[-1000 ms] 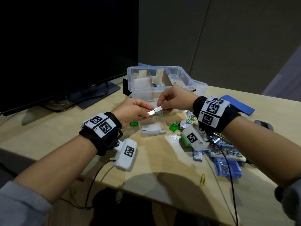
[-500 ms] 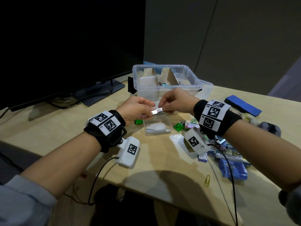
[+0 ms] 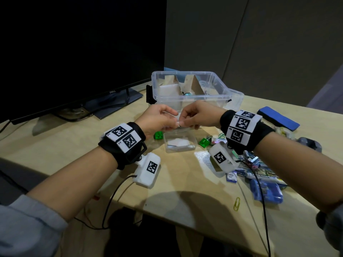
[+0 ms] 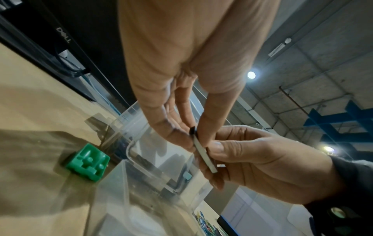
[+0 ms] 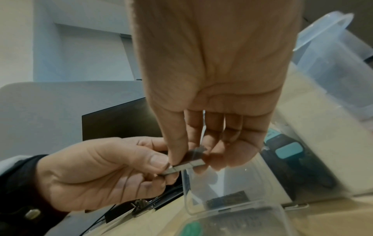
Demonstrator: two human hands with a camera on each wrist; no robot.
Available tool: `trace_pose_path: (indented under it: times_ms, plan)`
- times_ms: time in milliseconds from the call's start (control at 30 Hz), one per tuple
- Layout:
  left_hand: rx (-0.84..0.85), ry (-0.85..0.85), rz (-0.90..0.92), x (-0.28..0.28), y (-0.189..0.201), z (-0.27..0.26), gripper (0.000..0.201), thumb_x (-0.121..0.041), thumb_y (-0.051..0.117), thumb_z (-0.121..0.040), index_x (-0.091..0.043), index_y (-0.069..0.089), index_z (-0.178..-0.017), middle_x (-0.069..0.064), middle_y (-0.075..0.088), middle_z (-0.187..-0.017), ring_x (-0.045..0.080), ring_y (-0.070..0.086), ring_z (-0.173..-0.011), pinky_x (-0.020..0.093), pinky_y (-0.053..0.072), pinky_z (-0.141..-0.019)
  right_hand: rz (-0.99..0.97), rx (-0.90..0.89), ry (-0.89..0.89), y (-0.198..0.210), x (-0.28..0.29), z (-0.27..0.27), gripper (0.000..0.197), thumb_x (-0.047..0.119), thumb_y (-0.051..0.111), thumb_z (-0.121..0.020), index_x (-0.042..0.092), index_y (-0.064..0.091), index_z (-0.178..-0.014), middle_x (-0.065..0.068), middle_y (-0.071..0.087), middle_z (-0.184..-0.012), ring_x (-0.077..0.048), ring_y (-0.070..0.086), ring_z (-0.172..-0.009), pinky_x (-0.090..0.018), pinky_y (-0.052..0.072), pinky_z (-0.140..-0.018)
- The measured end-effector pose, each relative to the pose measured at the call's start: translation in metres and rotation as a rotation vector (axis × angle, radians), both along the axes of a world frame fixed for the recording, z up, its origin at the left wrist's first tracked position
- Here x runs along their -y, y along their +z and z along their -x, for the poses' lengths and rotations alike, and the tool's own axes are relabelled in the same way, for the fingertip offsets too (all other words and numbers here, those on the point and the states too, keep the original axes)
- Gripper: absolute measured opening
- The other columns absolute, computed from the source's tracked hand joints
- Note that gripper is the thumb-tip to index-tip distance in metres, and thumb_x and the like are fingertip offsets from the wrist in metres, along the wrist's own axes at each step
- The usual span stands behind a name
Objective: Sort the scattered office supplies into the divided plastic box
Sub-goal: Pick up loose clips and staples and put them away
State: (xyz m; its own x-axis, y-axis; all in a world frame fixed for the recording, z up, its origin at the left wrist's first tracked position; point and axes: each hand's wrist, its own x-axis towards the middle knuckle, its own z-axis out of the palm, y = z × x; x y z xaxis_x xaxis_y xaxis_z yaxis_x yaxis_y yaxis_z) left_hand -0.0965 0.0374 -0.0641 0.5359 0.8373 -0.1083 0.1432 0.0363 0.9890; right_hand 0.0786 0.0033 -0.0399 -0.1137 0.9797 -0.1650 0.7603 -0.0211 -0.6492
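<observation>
The staple strip (image 4: 203, 155), pinched at both ends by the left hand (image 3: 157, 121) and right hand (image 3: 199, 115), has been raised slightly above the small clear case (image 3: 179, 142). It is probably being readied for sorting.

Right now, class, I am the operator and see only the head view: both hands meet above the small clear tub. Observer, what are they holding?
Observer: A thin, flat silvery strip. The left hand and the right hand each pinch it between thumb and fingers.
Operator: Is it one piece?
Observer: The right wrist view shows a fine line across it. I cannot tell whether that is a join.
Operator: And the green block beside the tub?
Observer: In the left wrist view the green block lies on the table with a hollow, moulded face up.
</observation>
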Motion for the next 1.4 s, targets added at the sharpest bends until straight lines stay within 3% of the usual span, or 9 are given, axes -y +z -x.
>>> trace_pose_path:
  times_ms: [233,333,433,500,667,900,1000,1133,1400]
  plan:
    - [-0.098,-0.034,-0.081,-0.002,-0.003,0.004,0.036,0.012,0.072,-0.076,-0.004,0.058,-0.105,0.007,0.063,-0.081,0.014,0.062,-0.072,0.019,0.055,-0.061,0.101,0.072,0.029,-0.002,-0.005,0.009,0.004,0.017,0.071,-0.084,0.013,0.07,-0.086,0.005,0.06,-0.07,-0.007,0.051,-0.063,-0.022,0.044,-0.064]
    - [-0.234,-0.009,-0.211,-0.005,-0.005,0.009,0.029,0.007,0.077,-0.073,-0.008,0.064,-0.095,0.003,0.066,-0.08,0.012,0.062,-0.072,0.026,0.055,-0.073,0.11,0.166,0.009,-0.008,-0.006,0.014,0.01,0.017,0.07,-0.084,0.019,0.067,-0.075,0.008,0.061,-0.067,-0.005,0.052,-0.066,-0.02,0.042,-0.067]
    - [-0.481,-0.082,-0.417,-0.002,-0.005,0.015,0.019,-0.005,0.077,-0.077,-0.016,0.07,-0.091,-0.002,0.068,-0.089,0.001,0.059,-0.07,0.013,0.048,-0.067,0.06,0.385,0.011,-0.015,-0.005,0.02,0.007,0.019,0.067,-0.082,0.014,0.069,-0.077,0.002,0.065,-0.076,-0.013,0.057,-0.076,-0.028,0.05,-0.075]
    - [-0.687,-0.195,-0.55,0.004,-0.004,0.015,0.021,-0.018,0.077,-0.08,-0.02,0.071,-0.1,-0.007,0.065,-0.1,-0.001,0.055,-0.074,0.013,0.042,-0.064,0.026,0.488,0.014,-0.021,-0.005,0.024,0.011,0.019,0.066,-0.082,0.01,0.072,-0.083,-0.002,0.065,-0.079,-0.018,0.057,-0.079,-0.031,0.05,-0.074]
    - [-1.003,-0.393,-0.714,0.011,-0.009,0.007,0.045,-0.032,0.073,-0.083,-0.02,0.061,-0.125,-0.001,0.044,-0.111,0.019,0.049,-0.107,0.029,0.046,-0.085,0.057,0.505,-0.006,-0.029,-0.008,0.029,0.008,0.015,0.068,-0.077,0.009,0.073,-0.079,-0.006,0.069,-0.08,-0.024,0.065,-0.084,-0.035,0.057,-0.077]
    - [-1.014,-0.416,-0.724,0.013,-0.01,0.007,0.021,-0.026,0.07,-0.086,-0.02,0.069,-0.106,0.0,0.038,-0.107,0.021,0.048,-0.106,0.031,0.046,-0.09,0.073,0.496,-0.013,-0.032,-0.007,0.029,0.006,0.013,0.07,-0.074,0.012,0.075,-0.077,-0.004,0.072,-0.079,-0.021,0.066,-0.084,-0.032,0.057,-0.075]
    - [-1.006,-0.428,-0.707,0.013,-0.01,0.007,0.021,-0.026,0.072,-0.085,-0.021,0.07,-0.105,0.0,0.038,-0.107,0.02,0.049,-0.104,0.031,0.046,-0.091,0.087,0.491,-0.015,-0.031,-0.006,0.03,0.007,0.014,0.071,-0.076,0.012,0.076,-0.081,-0.004,0.073,-0.08,-0.017,0.063,-0.071,-0.03,0.056,-0.07]
    - [-0.996,-0.382,-0.685,0.012,-0.011,0.006,0.033,-0.023,0.077,-0.079,-0.019,0.062,-0.108,-0.001,0.04,-0.106,0.019,0.05,-0.099,0.028,0.045,-0.079,0.081,0.494,0.002,-0.03,-0.002,0.033,0.007,0.015,0.07,-0.079,0.016,0.076,-0.082,-0.001,0.072,-0.08,-0.015,0.064,-0.075,-0.026,0.053,-0.067]
    - [-0.897,-0.323,-0.624,0.007,-0.012,0.007,0.047,-0.025,0.085,-0.069,-0.018,0.045,-0.093,-0.001,0.047,-0.098,0.016,0.044,-0.084,0.026,0.036,-0.061,0.05,0.496,0.021,-0.033,-0.002,0.039,0.009,0.017,0.071,-0.08,0.022,0.078,-0.082,0.003,0.073,-0.081,-0.015,0.065,-0.082,-0.031,0.055,-0.078]
